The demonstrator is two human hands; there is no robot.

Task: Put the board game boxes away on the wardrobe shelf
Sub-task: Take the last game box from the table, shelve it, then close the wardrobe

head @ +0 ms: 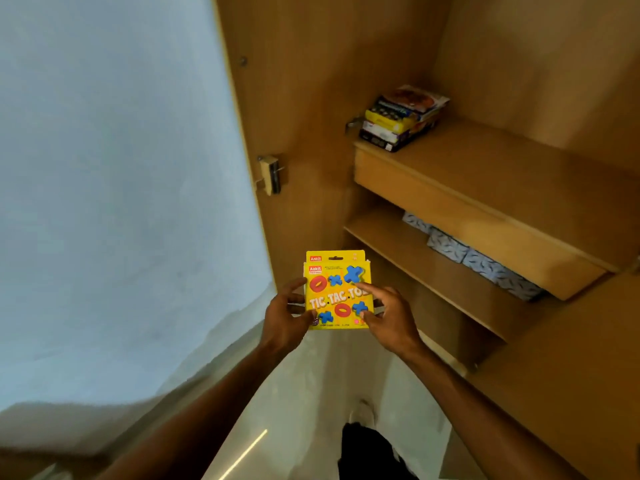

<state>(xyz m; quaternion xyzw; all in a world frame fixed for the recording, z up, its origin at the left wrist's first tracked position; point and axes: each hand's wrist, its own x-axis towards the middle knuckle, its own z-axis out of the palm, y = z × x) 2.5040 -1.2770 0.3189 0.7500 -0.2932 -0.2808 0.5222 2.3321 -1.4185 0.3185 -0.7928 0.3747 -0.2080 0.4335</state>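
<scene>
Two yellow Tic Tac Toe boxes [337, 292], one stacked behind the other, are held between both hands in front of the open wardrobe. My left hand [285, 315] grips their left edge. My right hand [388, 315] holds the right edge, with its fingers spread over the front. On the upper wardrobe shelf [519, 168], at its far left corner, sits a pile of several board game boxes [401, 117]. The held boxes are below and in front of that shelf.
The open wardrobe door [294, 116] stands to the left, with a latch [272, 173] on its edge. A lower shelf [422, 265] carries blue patterned boxes [485, 263]. A pale wall fills the left; the light floor [311, 393] lies below.
</scene>
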